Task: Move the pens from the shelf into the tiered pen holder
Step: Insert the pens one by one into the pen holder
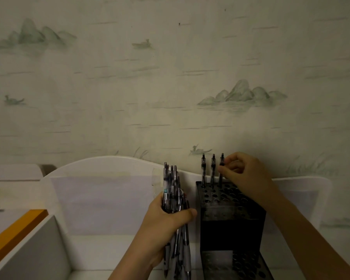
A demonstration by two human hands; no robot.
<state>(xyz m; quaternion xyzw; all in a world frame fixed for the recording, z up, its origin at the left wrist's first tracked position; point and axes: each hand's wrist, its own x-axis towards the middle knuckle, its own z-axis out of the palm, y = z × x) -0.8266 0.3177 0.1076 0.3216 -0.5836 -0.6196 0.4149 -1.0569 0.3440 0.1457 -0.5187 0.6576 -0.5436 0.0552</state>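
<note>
Both bare forearms come up from the bottom edge of the frame. The left hand [166,221] sits low and just left of centre, its fingers and thumb curled round a bundle of pens [175,199] held nearly upright, the thumb lying across the front of the bundle. The right forearm runs in from the lower right corner, wrist bent, to the right hand [245,174] higher up at centre right. Its thumb and forefinger pinch the rightmost standing pen [221,168], the other fingers loosely curled.
</note>
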